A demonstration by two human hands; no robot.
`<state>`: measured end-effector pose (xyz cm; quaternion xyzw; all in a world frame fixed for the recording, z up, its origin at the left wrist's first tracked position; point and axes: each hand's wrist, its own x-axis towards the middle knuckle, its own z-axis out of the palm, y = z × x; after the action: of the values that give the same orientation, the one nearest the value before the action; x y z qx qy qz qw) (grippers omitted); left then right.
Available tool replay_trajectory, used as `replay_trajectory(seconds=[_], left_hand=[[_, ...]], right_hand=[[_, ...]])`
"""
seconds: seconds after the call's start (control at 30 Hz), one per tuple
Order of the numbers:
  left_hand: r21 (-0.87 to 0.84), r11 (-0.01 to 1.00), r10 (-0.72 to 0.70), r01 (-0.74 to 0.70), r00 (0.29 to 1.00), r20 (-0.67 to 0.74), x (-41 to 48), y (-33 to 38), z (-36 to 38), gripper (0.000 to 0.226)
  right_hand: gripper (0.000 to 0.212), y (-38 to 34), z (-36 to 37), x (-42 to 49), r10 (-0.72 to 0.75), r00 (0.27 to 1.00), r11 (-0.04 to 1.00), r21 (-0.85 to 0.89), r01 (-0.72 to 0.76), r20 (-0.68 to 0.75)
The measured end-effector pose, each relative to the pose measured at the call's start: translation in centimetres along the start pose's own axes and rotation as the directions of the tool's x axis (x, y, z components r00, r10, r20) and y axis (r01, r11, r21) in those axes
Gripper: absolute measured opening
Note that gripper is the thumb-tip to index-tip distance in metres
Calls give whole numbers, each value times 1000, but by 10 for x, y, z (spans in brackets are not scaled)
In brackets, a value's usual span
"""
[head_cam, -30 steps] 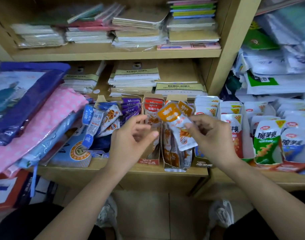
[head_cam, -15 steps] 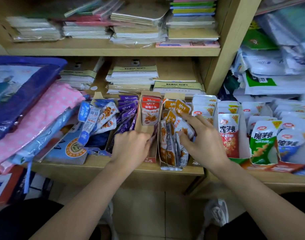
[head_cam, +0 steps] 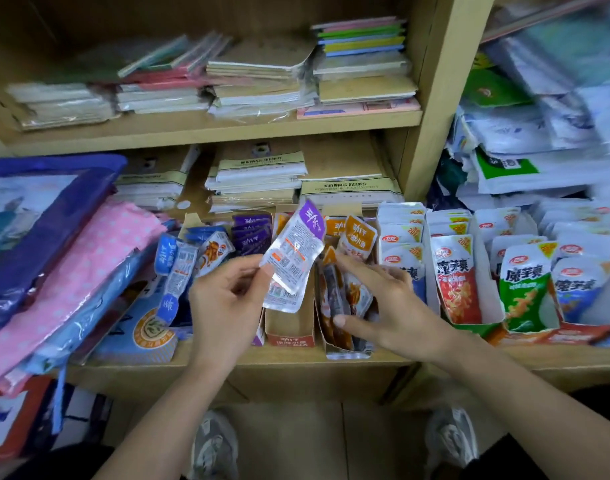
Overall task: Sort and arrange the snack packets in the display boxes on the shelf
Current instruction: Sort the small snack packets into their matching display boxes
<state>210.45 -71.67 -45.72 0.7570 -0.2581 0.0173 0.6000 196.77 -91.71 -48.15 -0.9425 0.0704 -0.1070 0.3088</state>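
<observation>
At the wooden shelf (head_cam: 289, 358), we pinched a purple-topped snack packet (head_cam: 296, 247) between the thumb and fingertips of our left hand (head_cam: 227, 299), holding it tilted, printed back toward us, above the red-fronted display box (head_cam: 289, 332) in the middle of the row. Our right hand (head_cam: 393, 306) lay with fingers straight and spread against the orange packets (head_cam: 360, 237) standing in the next box to the right, gripping none. More purple packets (head_cam: 251, 233) stood in the box behind our left hand, with blue packets (head_cam: 173, 268) leaning further left.
</observation>
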Motion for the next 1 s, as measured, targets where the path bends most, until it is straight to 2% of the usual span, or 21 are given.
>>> replay_trajectory(seconds=[0.13, 0.2, 0.27, 0.3, 0.37, 0.47, 0.53, 0.63, 0.7, 0.77, 0.83, 0.9, 1.0], left_hand=[[-73, 997, 8, -3, 997, 79, -8, 12, 15, 21], [-88, 996, -8, 20, 990, 138, -10, 13, 21, 18], [-126, 990, -32, 55, 983, 183, -10, 13, 25, 15], [-139, 988, -37, 67, 978, 205, -10, 15, 26, 15], [-131, 988, -47, 81, 967, 249, -10, 19, 28, 18], [-71, 994, -58, 77, 968, 242, -6, 21, 32, 25], [0, 999, -35, 35, 987, 154, -2, 18, 33, 25], [131, 990, 51, -57, 998, 45, -1, 16, 36, 24], [233, 953, 194, -196, 980, 33, -4, 18, 42, 26], [349, 863, 377, -367, 925, 41, -5, 19, 50, 25], [395, 788, 490, -472, 869, 61, -6, 19, 61, 22], [377, 778, 500, -503, 859, 113, -6, 19, 71, 21], [364, 835, 386, -413, 910, 149, -4, 18, 81, 23]], right_hand=[[80, -10, -12, 1, 130, 973, 933, 357, -55, -188], [88, -14, -20, 3, 264, 941, 827, 552, -106, -214], [96, -12, -26, 6, 347, 910, 750, 649, -126, -225], [94, -10, -28, 7, 371, 899, 722, 681, -121, -234], [73, -5, -31, 10, 409, 874, 670, 736, -94, -261], [30, 2, -40, 11, 491, 804, 636, 769, -67, -336], [21, 8, -51, 10, 557, 735, 616, 786, -52, -388], [18, 13, -66, 6, 561, 660, 685, 728, -30, -500], [17, 12, -68, 3, 520, 657, 743, 668, -34, -545], [17, 11, -65, 1, 472, 673, 802, 594, -61, -569], [18, 10, -63, -1, 439, 682, 838, 540, -76, -585], [19, 9, -63, -1, 432, 680, 848, 524, -82, -592], [19, 8, -63, 0, 450, 671, 837, 540, -87, -589]])
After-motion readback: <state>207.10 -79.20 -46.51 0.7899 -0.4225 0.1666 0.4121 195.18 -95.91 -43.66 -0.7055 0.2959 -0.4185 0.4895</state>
